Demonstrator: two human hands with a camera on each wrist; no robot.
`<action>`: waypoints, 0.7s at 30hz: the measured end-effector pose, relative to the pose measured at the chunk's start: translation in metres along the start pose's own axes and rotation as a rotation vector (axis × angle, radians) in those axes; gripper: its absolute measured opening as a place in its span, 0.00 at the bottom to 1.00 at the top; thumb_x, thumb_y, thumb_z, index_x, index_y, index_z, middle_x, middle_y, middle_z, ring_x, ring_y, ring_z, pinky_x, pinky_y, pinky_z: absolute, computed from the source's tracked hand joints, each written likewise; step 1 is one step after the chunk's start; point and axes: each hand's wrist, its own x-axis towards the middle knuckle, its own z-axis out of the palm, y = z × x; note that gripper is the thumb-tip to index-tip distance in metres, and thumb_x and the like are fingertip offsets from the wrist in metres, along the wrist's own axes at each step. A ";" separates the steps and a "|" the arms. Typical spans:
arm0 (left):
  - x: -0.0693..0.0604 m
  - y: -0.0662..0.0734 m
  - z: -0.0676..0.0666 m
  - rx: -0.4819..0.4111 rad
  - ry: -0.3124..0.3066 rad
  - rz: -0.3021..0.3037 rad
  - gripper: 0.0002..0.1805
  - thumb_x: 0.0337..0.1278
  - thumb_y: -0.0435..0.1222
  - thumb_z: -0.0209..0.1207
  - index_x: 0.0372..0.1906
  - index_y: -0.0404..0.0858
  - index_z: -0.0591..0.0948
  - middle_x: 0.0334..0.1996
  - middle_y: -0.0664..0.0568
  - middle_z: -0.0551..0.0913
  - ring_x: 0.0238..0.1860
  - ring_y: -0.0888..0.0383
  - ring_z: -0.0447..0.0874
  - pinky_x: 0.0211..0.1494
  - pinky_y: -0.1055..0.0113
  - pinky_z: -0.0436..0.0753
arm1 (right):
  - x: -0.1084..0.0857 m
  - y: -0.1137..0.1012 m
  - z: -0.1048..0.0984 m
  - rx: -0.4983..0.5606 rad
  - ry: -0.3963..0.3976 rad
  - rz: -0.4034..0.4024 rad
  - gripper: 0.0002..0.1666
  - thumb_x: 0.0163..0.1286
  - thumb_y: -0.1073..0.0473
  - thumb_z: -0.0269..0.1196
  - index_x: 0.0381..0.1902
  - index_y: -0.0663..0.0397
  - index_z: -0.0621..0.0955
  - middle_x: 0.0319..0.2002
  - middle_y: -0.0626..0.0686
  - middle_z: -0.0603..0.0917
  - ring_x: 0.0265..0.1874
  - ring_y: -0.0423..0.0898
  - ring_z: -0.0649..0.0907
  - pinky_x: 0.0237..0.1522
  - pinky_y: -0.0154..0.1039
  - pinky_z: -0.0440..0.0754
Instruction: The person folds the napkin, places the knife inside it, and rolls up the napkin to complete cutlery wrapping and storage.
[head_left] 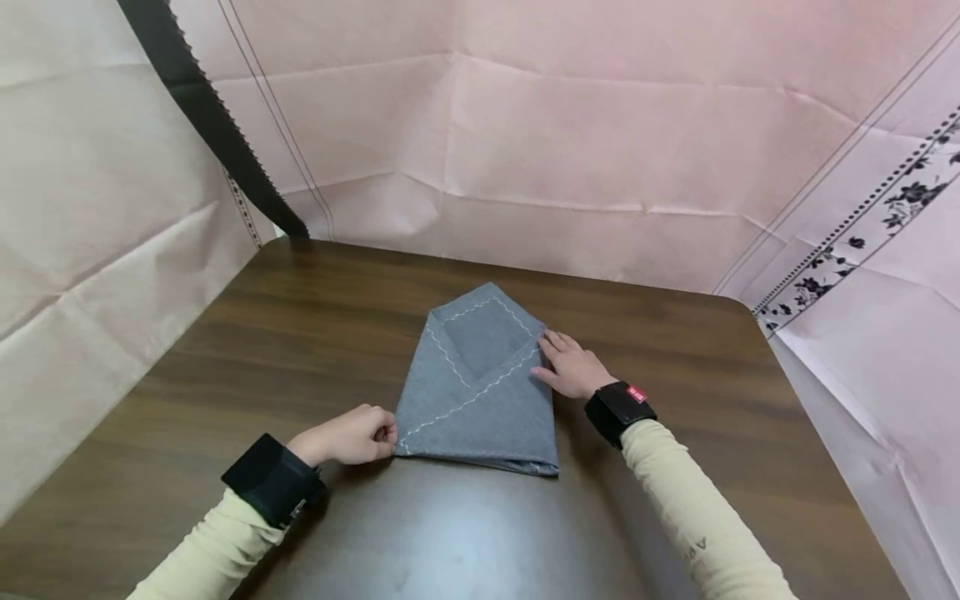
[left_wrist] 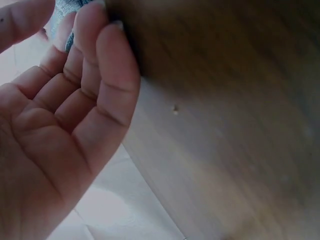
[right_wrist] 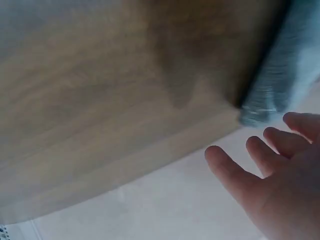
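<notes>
A grey-blue cloth point(head_left: 480, 400) with white zigzag stitching lies folded on the table, its far end coming to a blunt point. At its near left corner my left hand point(head_left: 356, 435) has curled fingers and pinches the edge. The left wrist view shows that hand's palm point(left_wrist: 55, 135), with a bit of cloth point(left_wrist: 67, 7) by the fingertips. My right hand point(head_left: 573, 367) touches the cloth's far right edge with extended fingers. In the right wrist view those fingers point(right_wrist: 232, 172) are spread beside the blurred cloth point(right_wrist: 275, 70).
The brown wooden table point(head_left: 300, 333) extends around the cloth, with rounded far corners. Creased pale pink sheeting point(head_left: 562, 150) hangs behind and at both sides. A black strip point(head_left: 217, 125) runs down it at the left. A tiny pale speck point(left_wrist: 175, 109) lies on the tabletop.
</notes>
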 end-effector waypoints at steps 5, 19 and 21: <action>0.001 0.008 0.009 0.001 -0.013 0.013 0.09 0.52 0.29 0.56 0.20 0.41 0.73 0.16 0.62 0.67 0.18 0.69 0.63 0.25 0.74 0.67 | 0.005 0.012 0.015 0.024 -0.087 0.063 0.43 0.68 0.38 0.46 0.68 0.64 0.55 0.68 0.64 0.52 0.67 0.60 0.51 0.58 0.63 0.54; -0.002 0.018 0.002 0.185 0.056 -0.004 0.08 0.55 0.31 0.56 0.23 0.42 0.75 0.18 0.60 0.69 0.18 0.68 0.64 0.24 0.73 0.68 | -0.025 -0.016 0.017 -0.029 0.282 -0.148 0.26 0.61 0.53 0.62 0.52 0.66 0.76 0.51 0.64 0.76 0.54 0.58 0.72 0.50 0.54 0.71; -0.004 0.022 0.003 0.268 0.120 0.010 0.06 0.53 0.31 0.58 0.24 0.41 0.77 0.20 0.58 0.71 0.20 0.65 0.66 0.24 0.71 0.69 | -0.043 -0.030 0.020 -0.008 0.356 -0.258 0.19 0.59 0.55 0.63 0.44 0.64 0.80 0.42 0.60 0.81 0.45 0.54 0.78 0.44 0.49 0.75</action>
